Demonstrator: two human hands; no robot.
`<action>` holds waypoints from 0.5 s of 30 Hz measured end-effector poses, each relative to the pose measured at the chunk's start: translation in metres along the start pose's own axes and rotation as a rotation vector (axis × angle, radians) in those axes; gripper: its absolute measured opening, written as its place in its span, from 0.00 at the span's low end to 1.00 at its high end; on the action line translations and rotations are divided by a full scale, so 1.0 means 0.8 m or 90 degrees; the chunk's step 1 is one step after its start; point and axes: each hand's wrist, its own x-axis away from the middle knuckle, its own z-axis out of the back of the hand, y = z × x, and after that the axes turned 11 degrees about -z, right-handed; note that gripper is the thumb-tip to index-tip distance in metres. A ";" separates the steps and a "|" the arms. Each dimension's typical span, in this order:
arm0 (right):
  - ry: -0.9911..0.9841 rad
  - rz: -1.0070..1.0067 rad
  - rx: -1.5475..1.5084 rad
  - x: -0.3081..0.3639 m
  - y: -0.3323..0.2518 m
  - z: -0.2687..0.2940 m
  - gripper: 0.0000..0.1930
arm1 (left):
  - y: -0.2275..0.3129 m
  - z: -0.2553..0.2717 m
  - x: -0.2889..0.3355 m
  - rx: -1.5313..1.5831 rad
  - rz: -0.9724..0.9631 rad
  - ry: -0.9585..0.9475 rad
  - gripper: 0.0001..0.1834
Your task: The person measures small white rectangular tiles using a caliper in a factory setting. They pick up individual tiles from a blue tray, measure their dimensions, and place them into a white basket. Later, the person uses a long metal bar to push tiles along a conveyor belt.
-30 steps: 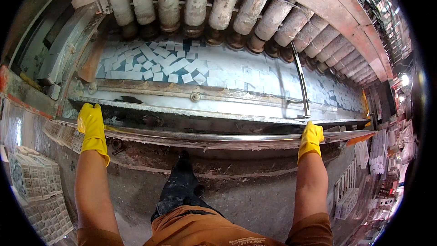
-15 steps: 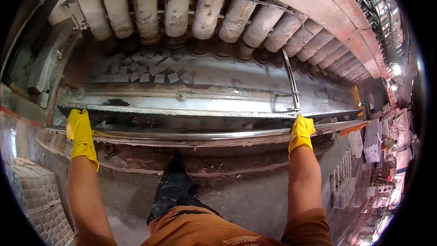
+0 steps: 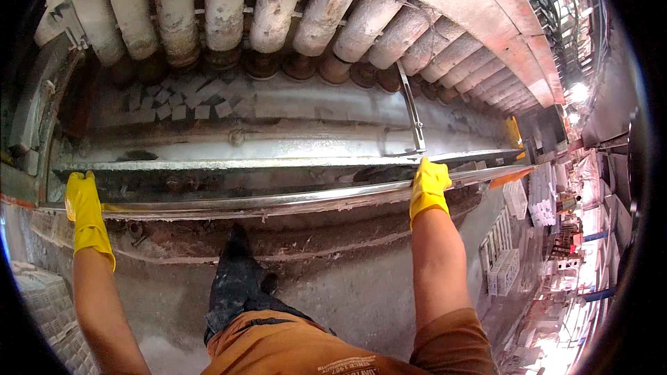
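Observation:
A long, thin, wet pale slab strip (image 3: 278, 162) runs left to right across the machine bed, its front edge toward me. My left hand (image 3: 86, 210), in a yellow rubber glove, is closed at the strip's left end. My right hand (image 3: 430, 187), gloved the same way, is closed on the front edge farther right. Its fingertips meet the strip just below a narrow metal bar (image 3: 411, 112); the undersides of the fingers are hidden. In front of the strip lies a shiny metal rail (image 3: 278, 201), with a dark gap between them.
A row of thick, dirty cylinders (image 3: 226, 7) hangs over the bed's far side, under a curved pale cover (image 3: 479, 0). Small square pieces (image 3: 180, 107) lie behind the strip. White crates (image 3: 504, 271) and stacked pale pieces (image 3: 542, 194) stand at right; more crates (image 3: 52, 298) sit at left.
The whole view has shifted, so the machine and both hands appear farther left. Both hands keep their places along the strip, which has not visibly moved against the machine.

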 end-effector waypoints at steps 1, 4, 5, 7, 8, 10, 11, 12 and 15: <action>0.050 0.036 0.067 -0.019 0.013 -0.023 0.30 | 0.004 -0.009 -0.002 0.009 -0.011 -0.001 0.23; 0.056 -0.013 0.017 -0.019 0.005 -0.024 0.31 | 0.034 0.017 0.005 -0.001 0.018 -0.045 0.24; 0.037 -0.004 0.004 -0.008 -0.004 -0.009 0.30 | 0.029 0.017 0.000 -0.006 0.017 -0.037 0.24; 0.058 -0.003 0.018 -0.018 -0.003 -0.015 0.29 | 0.021 -0.003 -0.011 -0.011 0.008 -0.031 0.25; 0.062 0.001 0.022 -0.025 -0.006 -0.018 0.29 | 0.026 0.006 -0.014 -0.006 -0.002 -0.028 0.25; -0.009 -0.001 0.028 -0.037 -0.016 -0.015 0.28 | 0.039 0.019 -0.019 0.002 -0.020 -0.026 0.24; -0.010 -0.018 0.006 -0.039 -0.023 -0.013 0.28 | 0.040 0.019 -0.026 0.009 -0.030 -0.029 0.24; -0.012 -0.034 -0.015 -0.041 -0.029 -0.009 0.29 | 0.043 0.020 -0.031 -0.004 -0.032 -0.030 0.24; -0.011 -0.078 -0.036 -0.029 -0.052 0.014 0.30 | 0.064 0.024 -0.038 -0.015 -0.025 -0.038 0.25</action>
